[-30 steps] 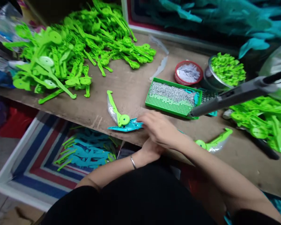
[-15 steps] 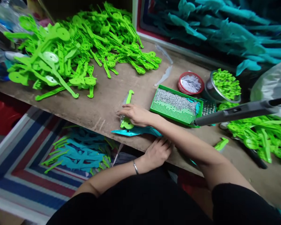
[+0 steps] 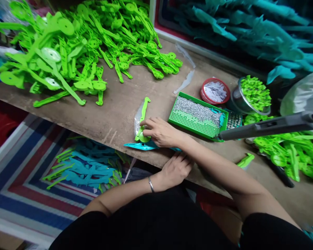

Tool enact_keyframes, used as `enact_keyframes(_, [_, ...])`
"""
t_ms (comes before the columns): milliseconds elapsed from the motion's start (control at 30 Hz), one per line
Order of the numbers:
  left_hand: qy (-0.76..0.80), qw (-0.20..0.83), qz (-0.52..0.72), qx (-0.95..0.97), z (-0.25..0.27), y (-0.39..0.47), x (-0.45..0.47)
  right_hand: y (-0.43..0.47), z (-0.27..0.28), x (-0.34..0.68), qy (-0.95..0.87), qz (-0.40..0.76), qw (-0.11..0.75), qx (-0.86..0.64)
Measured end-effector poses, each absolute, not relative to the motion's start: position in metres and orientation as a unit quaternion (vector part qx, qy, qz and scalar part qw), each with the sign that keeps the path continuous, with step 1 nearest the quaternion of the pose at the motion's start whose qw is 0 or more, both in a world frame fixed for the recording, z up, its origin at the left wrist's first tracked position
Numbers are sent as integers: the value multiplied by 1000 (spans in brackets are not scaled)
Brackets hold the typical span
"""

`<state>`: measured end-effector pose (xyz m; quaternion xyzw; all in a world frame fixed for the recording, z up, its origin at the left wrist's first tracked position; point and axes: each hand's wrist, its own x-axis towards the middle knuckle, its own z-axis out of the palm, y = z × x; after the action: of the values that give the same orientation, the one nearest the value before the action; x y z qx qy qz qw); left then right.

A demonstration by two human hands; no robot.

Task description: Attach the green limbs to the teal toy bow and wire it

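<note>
My right hand [image 3: 160, 132] reaches over the bench with bent fingers closed at the round end of a lime-green plastic lever-like part [image 3: 144, 110]. Under that part lies a translucent plastic strip [image 3: 138, 118]. A teal pointed plastic part [image 3: 139, 146] lies along the bench edge below, its middle covered by my right hand. My left hand [image 3: 175, 170], with a silver bracelet at its wrist, is curled at the bench edge around the teal part's right end; its fingertips are partly hidden.
Piles of lime-green parts [image 3: 67, 52] cover the back left. To the right stand a green tray [image 3: 195, 126] of small metal pieces, a red basket [image 3: 215, 100] and a metal bowl [image 3: 236, 99]. A grey bar [image 3: 266, 127] juts in. Below, a striped sack [image 3: 23, 187] holds teal and green parts.
My right hand has shifted slightly right and down along the green part, showing more of that part and of the clear strip. My left hand stays put. The view has turned slightly.
</note>
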<state>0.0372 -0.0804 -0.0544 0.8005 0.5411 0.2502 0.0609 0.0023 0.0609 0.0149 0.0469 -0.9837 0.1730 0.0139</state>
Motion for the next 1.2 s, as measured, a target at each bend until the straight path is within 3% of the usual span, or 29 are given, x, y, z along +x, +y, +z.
enact_keyframes(267, [548,103,214,802,-47,-80,35,69,8,10,-972,228,23,59])
enact_keyframes(600, [551,46,253,794,-58,-83,39,59,19,2,-989,108,-18,98])
enact_keyframes(767, [547,1,267,793,-62,-80,36,79,33,-10,-977,214,-21,-4])
enact_keyframes(933, [537,-1,280,796,-57,-77,30,105,43,-24,-961,213,7,-178])
enact_keyframes(1067, [522,-5,300,798,-61,-78,28,89,59,-17,-971,188,11,-148])
enact_keyframes(1200, [536,-17,292,792,-83,-84,28,62,83,26,-969,219,-46,-108])
